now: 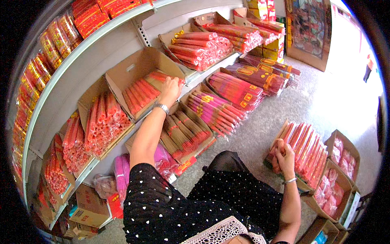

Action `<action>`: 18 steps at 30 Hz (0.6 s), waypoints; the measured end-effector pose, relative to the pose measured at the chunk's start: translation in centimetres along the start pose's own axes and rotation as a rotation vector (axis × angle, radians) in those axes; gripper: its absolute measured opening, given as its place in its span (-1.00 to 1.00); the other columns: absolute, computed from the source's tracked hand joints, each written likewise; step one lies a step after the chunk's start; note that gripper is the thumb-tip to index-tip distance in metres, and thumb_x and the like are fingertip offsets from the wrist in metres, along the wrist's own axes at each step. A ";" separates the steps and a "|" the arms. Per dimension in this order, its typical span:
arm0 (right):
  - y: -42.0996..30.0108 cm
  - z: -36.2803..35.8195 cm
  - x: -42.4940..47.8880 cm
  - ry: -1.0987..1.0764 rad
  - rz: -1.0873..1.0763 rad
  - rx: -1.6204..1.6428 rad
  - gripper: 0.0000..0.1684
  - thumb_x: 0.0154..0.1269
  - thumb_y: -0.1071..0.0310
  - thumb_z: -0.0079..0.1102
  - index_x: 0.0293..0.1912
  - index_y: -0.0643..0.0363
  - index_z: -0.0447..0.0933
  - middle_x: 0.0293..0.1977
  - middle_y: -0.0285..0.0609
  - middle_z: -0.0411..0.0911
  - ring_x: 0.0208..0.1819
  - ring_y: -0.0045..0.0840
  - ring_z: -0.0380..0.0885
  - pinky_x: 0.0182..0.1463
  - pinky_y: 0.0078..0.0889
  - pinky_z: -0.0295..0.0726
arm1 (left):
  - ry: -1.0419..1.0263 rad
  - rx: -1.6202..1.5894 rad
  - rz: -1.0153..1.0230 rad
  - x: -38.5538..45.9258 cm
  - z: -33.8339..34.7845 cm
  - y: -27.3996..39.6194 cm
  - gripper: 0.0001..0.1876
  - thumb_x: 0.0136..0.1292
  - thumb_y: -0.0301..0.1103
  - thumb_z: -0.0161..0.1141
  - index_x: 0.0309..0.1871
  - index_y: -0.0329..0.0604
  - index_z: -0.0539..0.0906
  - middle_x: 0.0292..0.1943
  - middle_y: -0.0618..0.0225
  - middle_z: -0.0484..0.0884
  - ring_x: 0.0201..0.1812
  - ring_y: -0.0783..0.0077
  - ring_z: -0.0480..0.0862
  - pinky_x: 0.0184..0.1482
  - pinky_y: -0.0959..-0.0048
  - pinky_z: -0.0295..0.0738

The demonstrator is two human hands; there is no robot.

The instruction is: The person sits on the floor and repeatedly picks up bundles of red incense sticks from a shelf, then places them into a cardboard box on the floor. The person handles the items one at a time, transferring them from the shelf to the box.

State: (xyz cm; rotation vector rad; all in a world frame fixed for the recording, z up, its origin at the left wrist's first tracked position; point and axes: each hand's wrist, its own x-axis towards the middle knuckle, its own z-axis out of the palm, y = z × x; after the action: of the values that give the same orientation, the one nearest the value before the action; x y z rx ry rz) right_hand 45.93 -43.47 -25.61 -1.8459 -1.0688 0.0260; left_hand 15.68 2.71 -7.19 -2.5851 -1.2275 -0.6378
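My left hand (171, 90), with a metal watch at the wrist, reaches to the front corner of an open cardboard box (134, 68) on the shelf. Red stick packets (141, 94) lie in a low layer inside that box. The fingers curl over a packet's end at the box's right side; whether they grip it is hidden. Lower to the right, my right hand (285, 155), with a bracelet, is at the left side of a box of upright, plastic-wrapped red packets (307, 152). Its fingers are curled, and I cannot see whether anything is between them.
Bundled incense sticks (186, 131) fill a box below my left arm. More wrapped red bundles (198, 48) crowd the shelf. Boxes of pink bagged goods (330, 190) stand at right. An upper shelf edge (91, 35) curves overhead. Grey floor (307, 91) stretches towards a bright doorway.
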 end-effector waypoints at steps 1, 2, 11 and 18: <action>-0.2 0.1 0.2 0.000 0.011 -0.001 -0.73 0.20 0.35 0.33 -0.24 0.32 0.47 -0.41 0.00 0.44 -0.34 -0.14 0.50 -0.22 -0.19 0.49 | 0.007 -0.015 0.029 -0.9 -0.8 0.3 -0.67 0.30 -0.16 0.24 -0.07 -0.27 0.65 0.00 -0.11 0.55 -0.04 -0.06 0.62 0.04 0.06 0.54; -0.2 0.3 0.3 0.004 -0.001 0.001 -0.73 0.20 0.35 0.33 -0.23 0.32 0.47 -0.40 0.00 0.44 -0.33 -0.14 0.50 -0.22 -0.20 0.50 | 0.074 -0.063 0.025 -1.6 -0.9 0.2 -0.65 0.30 -0.15 0.25 -0.07 -0.29 0.63 -0.03 -0.09 0.56 -0.06 -0.03 0.62 0.03 0.10 0.54; 0.2 -0.2 0.2 0.007 0.037 0.032 -0.73 0.22 0.33 0.30 -0.19 0.31 0.51 -0.36 -0.02 0.48 -0.29 -0.20 0.53 -0.17 -0.24 0.51 | 0.164 -1.896 -0.938 -4.7 2.7 -0.6 -0.42 0.35 0.07 0.23 -0.03 -0.40 0.42 -0.06 -0.05 0.57 -0.02 0.05 0.60 0.13 -0.05 0.52; 0.2 -0.7 -0.3 0.042 0.004 0.009 -0.74 0.21 0.34 0.31 -0.24 0.32 0.49 -0.39 -0.03 0.47 -0.31 -0.20 0.52 -0.19 -0.22 0.50 | 0.165 -2.367 -1.031 1.5 4.9 1.8 -0.16 0.40 0.34 -0.10 0.27 -0.44 0.27 0.13 -0.29 0.42 0.12 -0.35 0.48 0.22 -0.23 0.43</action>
State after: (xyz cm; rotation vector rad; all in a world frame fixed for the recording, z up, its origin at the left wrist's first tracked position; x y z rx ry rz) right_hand 46.22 -44.18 -25.53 -1.8327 -1.0342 -0.0058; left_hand 19.40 4.39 -10.86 0.3412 0.5434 1.1145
